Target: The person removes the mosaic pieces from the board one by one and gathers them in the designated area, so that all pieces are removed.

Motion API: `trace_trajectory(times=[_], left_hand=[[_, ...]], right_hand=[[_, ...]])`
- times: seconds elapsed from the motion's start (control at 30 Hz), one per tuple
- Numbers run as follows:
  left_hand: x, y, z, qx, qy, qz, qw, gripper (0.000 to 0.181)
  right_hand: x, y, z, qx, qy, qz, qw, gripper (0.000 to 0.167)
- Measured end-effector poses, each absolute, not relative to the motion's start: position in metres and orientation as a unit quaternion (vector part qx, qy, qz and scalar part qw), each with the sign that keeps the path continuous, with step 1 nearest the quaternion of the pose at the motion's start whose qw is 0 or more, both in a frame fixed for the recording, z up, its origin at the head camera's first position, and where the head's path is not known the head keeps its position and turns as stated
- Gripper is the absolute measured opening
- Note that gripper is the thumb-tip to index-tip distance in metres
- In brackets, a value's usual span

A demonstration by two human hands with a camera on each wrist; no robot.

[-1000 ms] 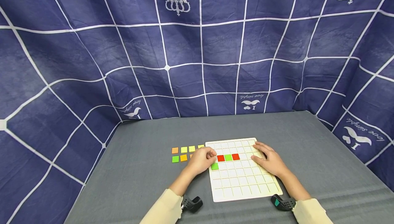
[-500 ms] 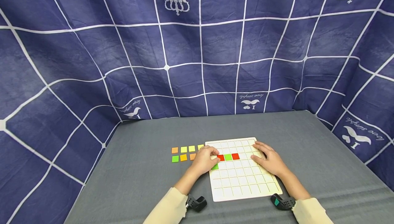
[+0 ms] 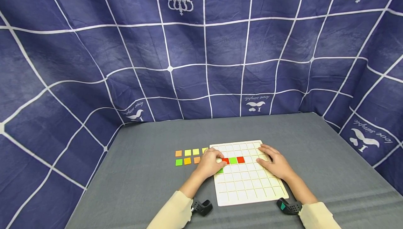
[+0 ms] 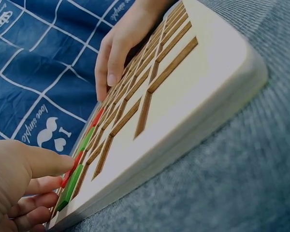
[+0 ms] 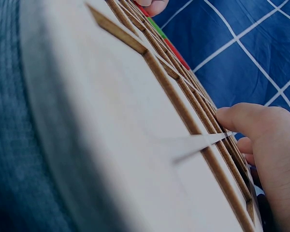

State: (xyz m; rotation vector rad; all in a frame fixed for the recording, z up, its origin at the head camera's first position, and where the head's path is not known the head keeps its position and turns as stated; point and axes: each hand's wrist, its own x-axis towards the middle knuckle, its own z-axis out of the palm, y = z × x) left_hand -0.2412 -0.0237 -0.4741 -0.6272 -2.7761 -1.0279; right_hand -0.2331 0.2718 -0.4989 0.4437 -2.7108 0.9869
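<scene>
My left hand (image 3: 209, 162) is over the left part of a white gridded board (image 3: 242, 190). Its thumb and index finger pinch a red square tile (image 4: 77, 158), partly covered by the thumb. A green tile (image 4: 70, 188) lies just below that, at the board's left edge. Further right in the same row sit another green tile (image 3: 233, 160) and a second red tile (image 3: 240, 159). My right hand (image 3: 277, 164) rests on the board's right edge with thumb and fingers spread, holding no tile.
Left of the board, two rows of loose tiles lie on the grey cloth: orange (image 3: 178, 153), yellow (image 3: 188, 152) and green (image 3: 178, 162); my left hand hides some. A blue checked curtain (image 3: 189, 89) hangs behind the table.
My left hand has shifted slightly right, from beside the red tile onto it, now partly covering it and the green tile below. My right hand and the board stay put.
</scene>
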Motion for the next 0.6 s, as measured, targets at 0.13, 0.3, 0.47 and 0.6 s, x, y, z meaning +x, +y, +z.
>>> trace_trajectory(times=[0.13, 0.3, 0.47, 0.6], left_hand=[[-0.2405, -0.0224, -0.4716, -0.202, -0.914, -0.346, 0.062, 0.013], [-0.239, -0.0214, -0.4675, -0.196, -0.906, -0.37, 0.056, 0.011], [-0.2385, -0.0213, -0.4659, -0.2, -0.891, -0.406, 0.033, 0.007], [-0.2387, -0.0217, -0.4662, -0.204, -0.883, -0.423, 0.023, 0.004]], right_hand=[[-0.233, 0.2714, -0.4986, 0.15, -0.923, 0.336, 0.111, 0.055], [-0.2329, 0.2709, -0.4976, 0.149, -0.924, 0.335, 0.11, 0.056], [-0.2329, 0.2714, -0.4979, 0.148, -0.924, 0.335, 0.109, 0.056], [-0.2331, 0.2719, -0.4988, 0.147, -0.925, 0.333, 0.109, 0.057]])
